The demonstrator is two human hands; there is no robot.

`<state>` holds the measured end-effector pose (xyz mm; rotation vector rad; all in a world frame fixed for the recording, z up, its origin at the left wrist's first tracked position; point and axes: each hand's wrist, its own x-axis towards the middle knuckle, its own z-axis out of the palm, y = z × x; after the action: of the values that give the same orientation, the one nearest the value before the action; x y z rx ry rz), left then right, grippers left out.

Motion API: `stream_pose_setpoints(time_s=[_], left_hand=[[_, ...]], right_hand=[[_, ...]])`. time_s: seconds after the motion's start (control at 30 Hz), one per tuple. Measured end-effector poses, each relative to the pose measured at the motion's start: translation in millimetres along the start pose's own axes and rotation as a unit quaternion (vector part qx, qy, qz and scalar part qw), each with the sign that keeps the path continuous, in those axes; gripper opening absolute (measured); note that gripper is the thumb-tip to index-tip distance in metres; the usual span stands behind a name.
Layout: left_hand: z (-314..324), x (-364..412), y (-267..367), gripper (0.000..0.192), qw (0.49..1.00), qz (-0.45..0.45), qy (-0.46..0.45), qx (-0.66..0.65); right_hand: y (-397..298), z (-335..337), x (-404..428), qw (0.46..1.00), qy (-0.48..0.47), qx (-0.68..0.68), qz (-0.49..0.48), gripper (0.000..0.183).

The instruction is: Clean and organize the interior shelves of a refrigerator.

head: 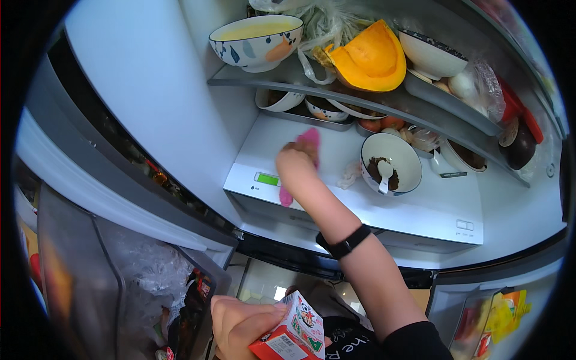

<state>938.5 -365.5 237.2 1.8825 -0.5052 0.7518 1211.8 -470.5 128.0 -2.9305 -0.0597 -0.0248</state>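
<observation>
My right hand [298, 155] presses a pink cloth [310, 135] on the white bottom surface [256, 139] inside an open refrigerator. The hand is slightly blurred, and a tail of the cloth hangs near the surface's front edge. Low in the view, my left hand [247, 321] grips a red and white carton [297, 328] that bears printing. To the right of the cloth stands a patterned white bowl [411, 155] with dark brown contents and a white spoon [385, 173] in it. A crumpled whitish wad [349, 174] lies just left of that bowl.
On the glass shelf [279, 85] above sit a patterned bowl [256, 49], a cut pumpkin [371, 58] and a tray [450, 99] with a bowl on it. Beneath are small bowls [281, 101] and tomatoes [391, 121]. Open doors with filled bins [153, 270] flank both sides.
</observation>
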Motion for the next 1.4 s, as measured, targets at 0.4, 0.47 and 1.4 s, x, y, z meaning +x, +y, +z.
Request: stream_pose_setpoints(time_s=[0.4,0.47,1.4], left_hand=[[-12,-2,-5,0.038,0.997,0.030,0.026,0.069],[-13,-3,-2,0.038,0.995,0.033,0.034,0.086],[-14,4,6,0.035,0.993,0.032,-0.097,-0.057]], right_hand=[[-58,-1,34,0.984,0.000,-0.100,-0.146,0.046],[-61,-12,46,0.981,-0.043,-0.120,-0.144,0.046],[19,-3,-32,0.995,0.056,-0.075,-0.026,0.044]])
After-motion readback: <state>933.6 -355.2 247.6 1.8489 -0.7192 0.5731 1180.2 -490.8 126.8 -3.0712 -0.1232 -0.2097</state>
